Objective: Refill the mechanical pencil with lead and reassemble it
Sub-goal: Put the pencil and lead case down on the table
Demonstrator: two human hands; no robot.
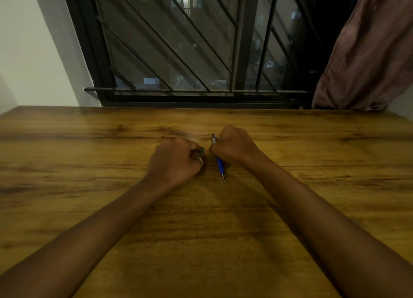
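A blue mechanical pencil [220, 163] is held in my right hand [234, 146], its metal tip pointing toward me just above the wooden table [89, 186] and its upper end sticking out past my fingers. My left hand [176, 160] is curled beside it, a little to the left, with a ring on one finger. A small green-tipped thing [202, 149] shows between its fingertips; I cannot tell what it is. The two hands are close but apart.
A barred window [178, 51] runs along the table's far edge. A brownish curtain [368, 51] hangs at the far right, and a white wall [29, 51] stands at the far left.
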